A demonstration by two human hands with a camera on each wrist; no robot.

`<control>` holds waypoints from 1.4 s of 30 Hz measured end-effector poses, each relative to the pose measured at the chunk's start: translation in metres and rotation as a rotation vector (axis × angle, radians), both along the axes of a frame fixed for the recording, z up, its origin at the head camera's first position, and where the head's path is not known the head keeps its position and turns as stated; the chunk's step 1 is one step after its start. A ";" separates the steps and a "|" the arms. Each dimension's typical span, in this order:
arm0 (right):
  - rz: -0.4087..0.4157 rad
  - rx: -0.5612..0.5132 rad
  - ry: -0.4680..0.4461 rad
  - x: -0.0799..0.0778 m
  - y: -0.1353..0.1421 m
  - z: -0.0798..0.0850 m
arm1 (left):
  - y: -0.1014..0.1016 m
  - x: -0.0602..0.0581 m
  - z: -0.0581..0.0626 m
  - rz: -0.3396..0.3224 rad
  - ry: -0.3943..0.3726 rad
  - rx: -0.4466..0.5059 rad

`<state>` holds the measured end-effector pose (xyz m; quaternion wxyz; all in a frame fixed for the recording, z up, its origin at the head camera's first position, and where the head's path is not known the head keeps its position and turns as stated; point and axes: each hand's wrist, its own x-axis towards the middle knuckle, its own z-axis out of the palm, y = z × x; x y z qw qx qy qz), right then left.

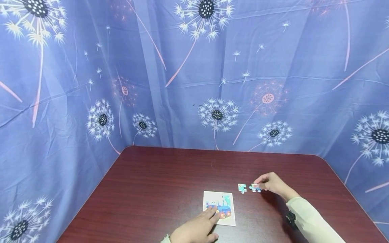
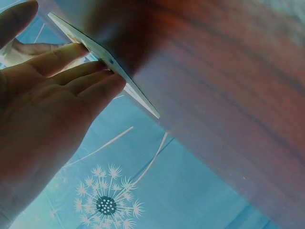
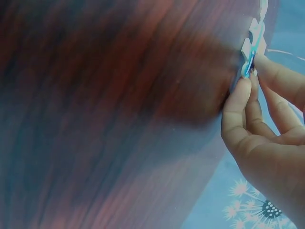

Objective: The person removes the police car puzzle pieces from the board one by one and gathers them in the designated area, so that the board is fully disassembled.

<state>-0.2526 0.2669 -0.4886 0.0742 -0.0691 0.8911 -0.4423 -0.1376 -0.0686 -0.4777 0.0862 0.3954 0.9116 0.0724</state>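
On the table, a square puzzle board [image 1: 228,221] shows a blue vehicle picture. My left hand [image 1: 197,225] rests on its lower left part with fingers extended, covering some of the picture. In the left wrist view, those fingers [image 2: 102,88] lie flat against the board's face [image 2: 145,104]. Right of the board, my right hand [image 1: 275,186] pinches a small jigsaw puzzle piece [image 1: 254,187] between thumb and fingers, at the tabletop. The right wrist view shows this piece [image 3: 254,43] at the fingertips. A second puzzle piece [image 1: 241,188] lies just left of it, apart from the board.
The dark red wooden table [image 1: 152,189] has rounded far corners. A blue curtain [image 1: 182,111] with dandelion prints hangs behind it and along both sides. A dark band [image 1: 290,217] sits at the right wrist by the pale sleeve [image 1: 313,219].
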 end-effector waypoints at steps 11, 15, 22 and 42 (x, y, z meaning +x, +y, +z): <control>-0.022 0.041 0.043 -0.001 -0.002 -0.004 | 0.001 0.000 0.002 0.003 -0.003 0.000; -0.019 0.051 0.047 -0.002 -0.001 -0.005 | 0.001 0.001 0.002 0.009 -0.011 0.003; -0.016 0.053 0.040 -0.003 0.000 -0.006 | 0.000 0.000 0.002 0.016 -0.020 0.008; 0.112 -0.060 0.123 -0.005 -0.019 0.007 | 0.002 0.001 0.004 0.025 -0.047 -0.003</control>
